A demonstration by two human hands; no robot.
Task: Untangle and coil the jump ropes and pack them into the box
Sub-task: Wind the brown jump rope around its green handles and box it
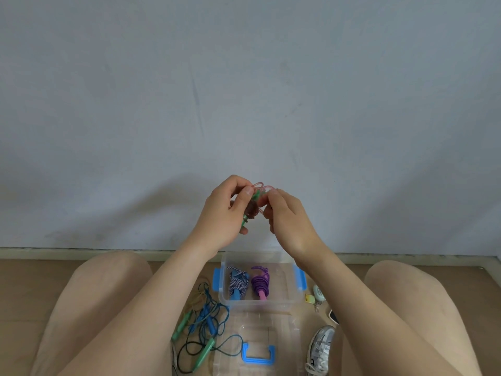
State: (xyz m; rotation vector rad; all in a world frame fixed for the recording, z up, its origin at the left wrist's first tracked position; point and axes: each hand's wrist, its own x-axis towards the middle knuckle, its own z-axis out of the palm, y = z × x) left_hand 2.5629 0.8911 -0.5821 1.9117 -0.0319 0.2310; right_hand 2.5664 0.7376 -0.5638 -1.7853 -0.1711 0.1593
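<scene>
Looping out above both hands, the pink rope (259, 185) looks light, springy and slick, likely to uncoil if released; its stiff green handles (245, 221) offer the firmest hold. The left hand (229, 214) curls round handles and wraps, and the right hand (291, 217) pinches a loop just beside. Well below the grip stands the box (294, 290), holding two coiled ropes (238, 282); more tangled ropes (206, 321) lie to its left.

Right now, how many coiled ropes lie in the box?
2. The striped rope lies on the left of the box, the purple rope beside it on its right. Its walls are see-through; none seems hidden.
</scene>
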